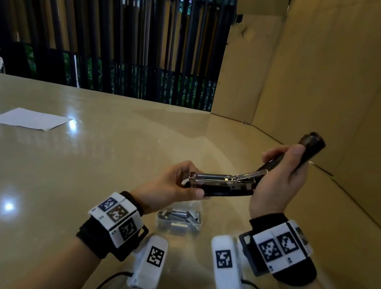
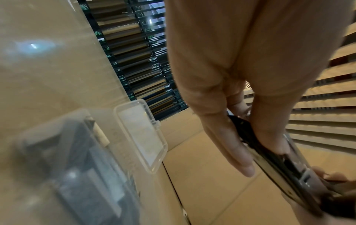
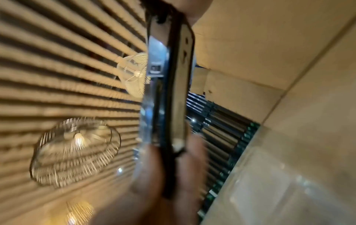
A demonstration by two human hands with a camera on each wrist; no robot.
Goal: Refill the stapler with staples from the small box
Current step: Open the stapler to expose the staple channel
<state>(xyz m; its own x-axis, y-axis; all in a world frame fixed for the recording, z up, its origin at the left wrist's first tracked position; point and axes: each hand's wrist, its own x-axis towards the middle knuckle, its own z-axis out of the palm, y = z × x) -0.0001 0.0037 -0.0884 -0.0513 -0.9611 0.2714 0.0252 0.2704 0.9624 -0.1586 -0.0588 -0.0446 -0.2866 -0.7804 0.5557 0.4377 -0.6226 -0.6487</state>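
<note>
A black and chrome stapler (image 1: 225, 185) is held above the table, its top cover (image 1: 308, 149) swung up and back to the right. My left hand (image 1: 177, 183) grips the front end of the stapler's base, thumb and fingers pinching it (image 2: 269, 153). My right hand (image 1: 280, 178) holds the raised cover near the hinge. The chrome staple channel (image 3: 154, 94) shows lengthwise in the right wrist view. Below the hands, a small clear plastic box (image 1: 180, 217) of staple strips sits on the table with its lid (image 2: 142, 134) open.
A white sheet of paper (image 1: 31, 119) lies at the far left of the glossy beige table (image 1: 77, 175). Cardboard panels (image 1: 348, 83) stand along the right side and back. A black slatted fence (image 1: 103, 27) runs behind the table.
</note>
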